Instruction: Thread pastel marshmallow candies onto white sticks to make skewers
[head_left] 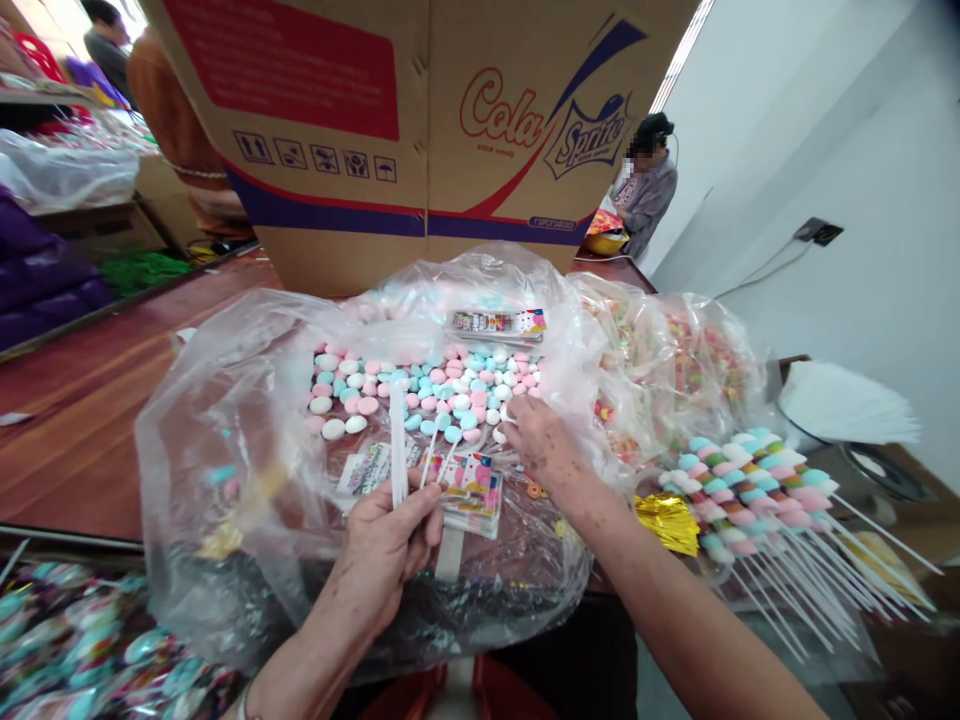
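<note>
Left hand [386,545] is closed in a loose fist around a bundle of white sticks [398,440]; the sticks stand nearly upright in the frame, long axis running from the hand toward the far side of the table, free ends over the heap of candies [427,390]. Right hand [541,440] lies palm down with its fingers curled at the near right edge of that heap, fingertips touching pink, white and pale blue pieces; whether any piece is pinched between them cannot be told. The candies sit in an opened clear plastic bag [247,400] spread on a reddish-brown table [82,420]. Just beside the left hand, a stack of printed cards [471,490] rests in the bag; their print is too small to read. To the right, finished candy skewers [750,490] lie side by side, candy ends toward the bag, sticks pointing right and toward the near edge. Behind the bag stands a cardboard box [420,130] printed "Cola" and "Sprite". A person [645,185] stands far right beyond it.
</note>
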